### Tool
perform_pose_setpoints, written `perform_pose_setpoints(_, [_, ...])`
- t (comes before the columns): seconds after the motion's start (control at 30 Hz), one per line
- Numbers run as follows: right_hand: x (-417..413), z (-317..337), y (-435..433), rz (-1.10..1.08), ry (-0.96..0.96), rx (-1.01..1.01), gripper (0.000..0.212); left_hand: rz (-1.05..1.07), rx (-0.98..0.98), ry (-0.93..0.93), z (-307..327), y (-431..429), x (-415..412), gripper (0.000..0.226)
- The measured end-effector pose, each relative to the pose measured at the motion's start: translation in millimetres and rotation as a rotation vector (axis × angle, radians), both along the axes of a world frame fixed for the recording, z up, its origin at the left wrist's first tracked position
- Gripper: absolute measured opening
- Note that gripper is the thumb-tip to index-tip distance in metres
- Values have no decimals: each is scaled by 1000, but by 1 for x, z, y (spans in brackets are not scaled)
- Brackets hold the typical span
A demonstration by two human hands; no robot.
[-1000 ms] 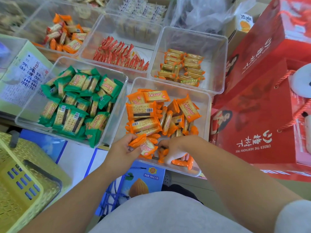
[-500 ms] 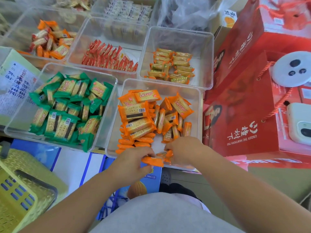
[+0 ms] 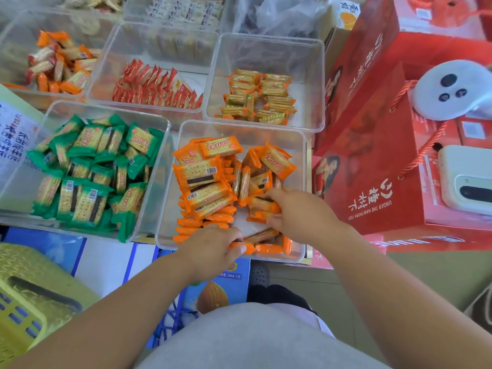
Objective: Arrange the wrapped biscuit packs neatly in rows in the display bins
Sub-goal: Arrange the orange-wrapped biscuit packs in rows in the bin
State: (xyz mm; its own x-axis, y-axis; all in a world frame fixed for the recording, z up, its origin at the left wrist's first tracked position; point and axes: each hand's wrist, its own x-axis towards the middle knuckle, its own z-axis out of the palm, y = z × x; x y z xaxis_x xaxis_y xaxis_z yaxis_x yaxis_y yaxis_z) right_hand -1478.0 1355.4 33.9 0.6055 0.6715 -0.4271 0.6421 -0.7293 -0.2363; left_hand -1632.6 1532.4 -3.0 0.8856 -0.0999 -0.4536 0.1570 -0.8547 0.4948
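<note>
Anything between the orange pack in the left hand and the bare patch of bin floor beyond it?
Nothing visible. The left hand holds the orange pack at the near wall of the bin; the bare patch lies just beyond it, between the standing row on the left and the loose packs the right hand grips.

Blue-and-white cartons [image 3: 111,259] carry the two front bins, green-pack bin [image 3: 157,182] beside orange-pack bin [image 3: 303,182]; red boxes [image 3: 372,169] stand alongside.
</note>
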Motion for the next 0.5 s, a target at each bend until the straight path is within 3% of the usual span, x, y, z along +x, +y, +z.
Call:
perform_pose_setpoints(0.13, [-5, -6, -15, -123, 25, 190, 58, -41, 3, 79, 10, -2, 21, 38])
perform_pose_setpoints(0.27, [-14, -12, -28, -268, 68, 340, 59, -147, 123, 129, 14, -17, 55, 36])
perform_pose_setpoints(0.4, [-26, -18, -41, -368, 54, 440, 59, -104, 118, 300, 3, -36, 81, 7])
perform_pose_setpoints(0.5, [-30, -24, -51, -452, 112, 487, 58, -39, 78, 450, -8, -44, 90, 20])
